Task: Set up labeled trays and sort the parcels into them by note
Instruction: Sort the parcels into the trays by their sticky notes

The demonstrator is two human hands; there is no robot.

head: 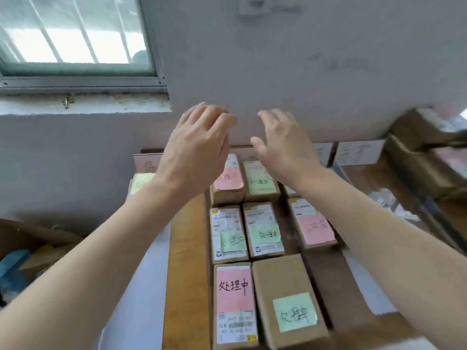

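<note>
We hold our left hand point(199, 145) and right hand point(283, 147) up side by side near twelve o'clock, fingers loose and apart, gripping nothing. Below them, from centre to six o'clock, the parcels point(252, 248) lie in rows on a wooden surface point(187, 248), most showing pink or green notes. White label cards point(358, 152) stand against the grey wall point(303, 59) at two o'clock. A barred window point(75, 34) sits at ten o'clock, stacked cartons point(424, 157) at three, an open cardboard box point(38, 243) at eight.

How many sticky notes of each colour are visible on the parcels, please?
Pink notes: 3
Green notes: 5, one at the far left partly hidden
Total: 8 notes visible
</note>
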